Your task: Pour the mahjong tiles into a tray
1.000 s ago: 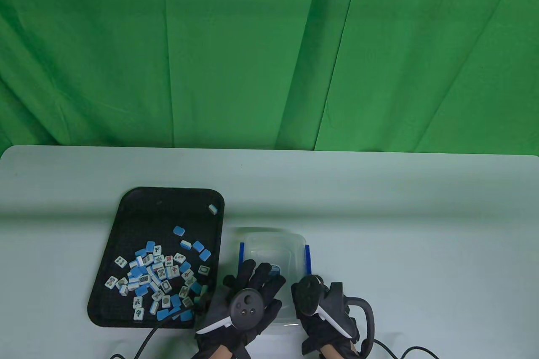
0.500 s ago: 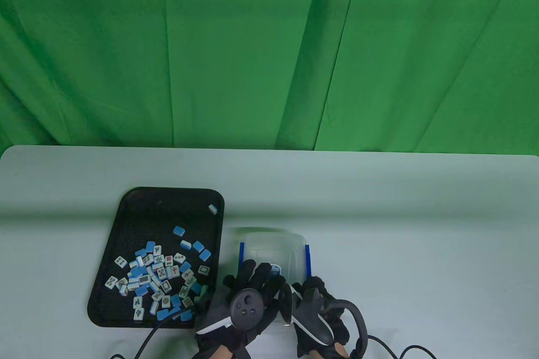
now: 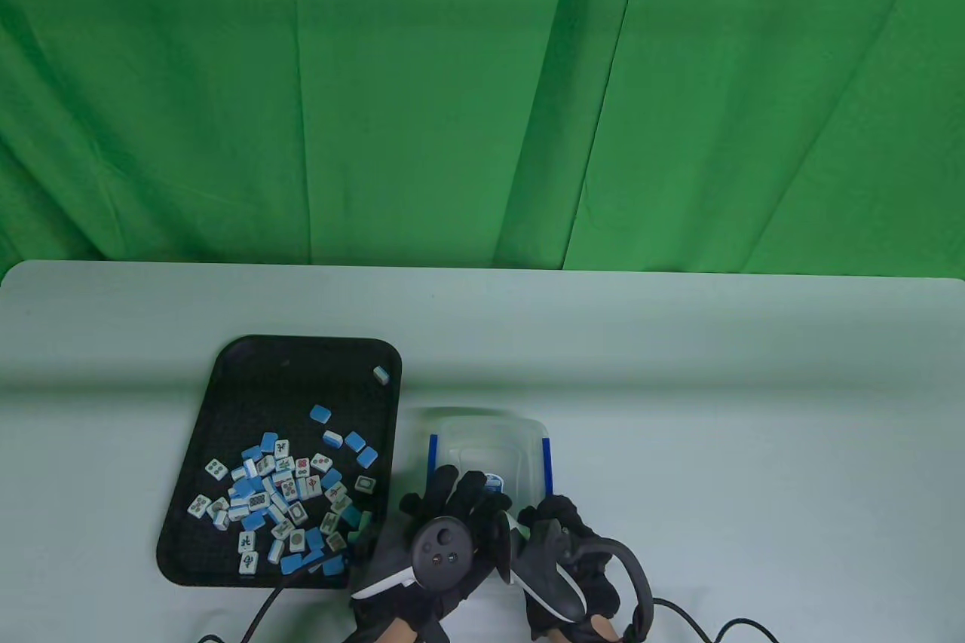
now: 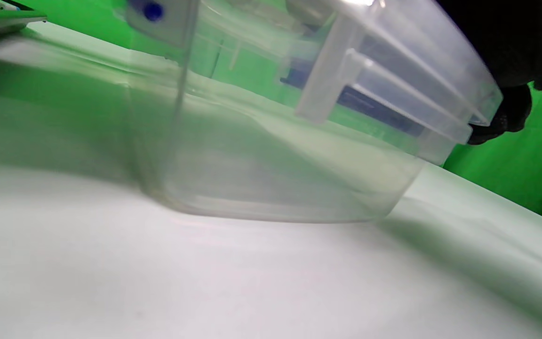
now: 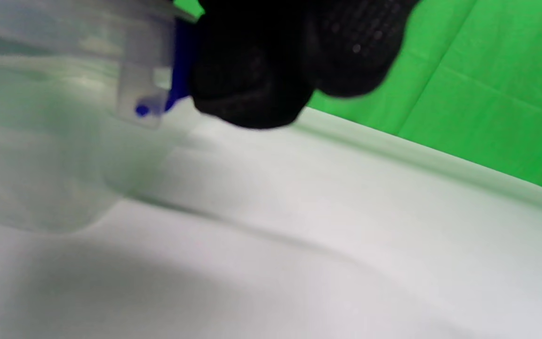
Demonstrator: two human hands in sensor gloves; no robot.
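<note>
A black tray [image 3: 226,356] at the front left holds a scatter of blue-and-white mahjong tiles [image 3: 279,492]. Right of it, a clear plastic container [image 3: 490,447] with blue side latches stands on the table and looks empty. My left hand [image 3: 452,500] lies over its near left rim, fingers spread on top. My right hand [image 3: 554,515] holds its near right side by the blue latch. In the left wrist view the container [image 4: 275,165] stands on the table. In the right wrist view my gloved fingers [image 5: 252,84] press against the latch beside the container [image 5: 40,141].
The white table [image 3: 678,372] runs wide to the right and back, ending at a green cloth backdrop [image 3: 482,85]. Black cables [image 3: 256,613] trail from both hands along the front edge.
My right hand has turned and slid a little toward the front edge along the container's right side. The left hand, container, tray and tiles have stayed put.
</note>
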